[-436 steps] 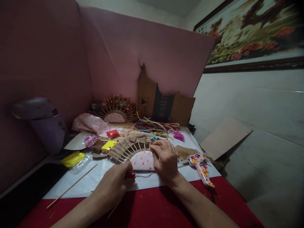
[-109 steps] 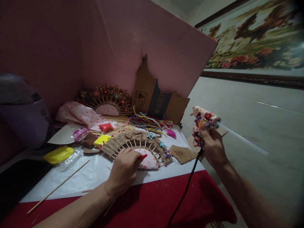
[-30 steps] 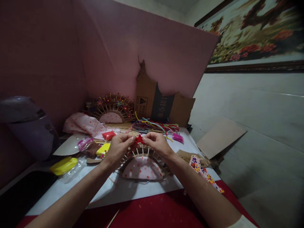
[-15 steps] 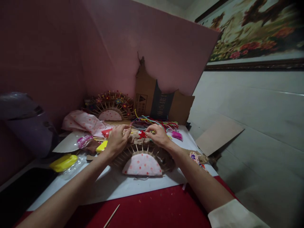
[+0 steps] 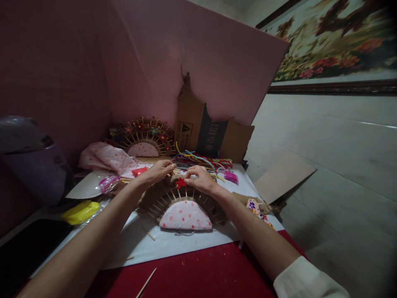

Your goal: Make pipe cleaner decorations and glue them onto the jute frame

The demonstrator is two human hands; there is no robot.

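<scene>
A half-round craft piece of thin sticks and brown twine lies in front of me, its half-circle base [image 5: 186,215] covered in white cloth with red dots. Between my hands, a small fuzzy red star [image 5: 180,183] is over the upper rim of the sticks. The thumb and fingers of my right hand [image 5: 201,181] pinch the star's right side. Whether the star touches the sticks, I cannot tell. Just beyond the rim on the left is my left hand [image 5: 161,169], fingertips closed together; anything between them is too small to make out.
A similar decorated half-round piece [image 5: 144,138] stands at the back, left of torn cardboard [image 5: 214,132]. Coloured pipe cleaners [image 5: 201,159] lie behind my hands. Yellow clay [image 5: 81,212] and dotted cloth [image 5: 107,159] are on the left. A loose stick [image 5: 145,283] lies on the red surface.
My right hand and the red star have moved slightly left and down, towards the rim of sticks. My left hand has shifted a little right and away from me.
</scene>
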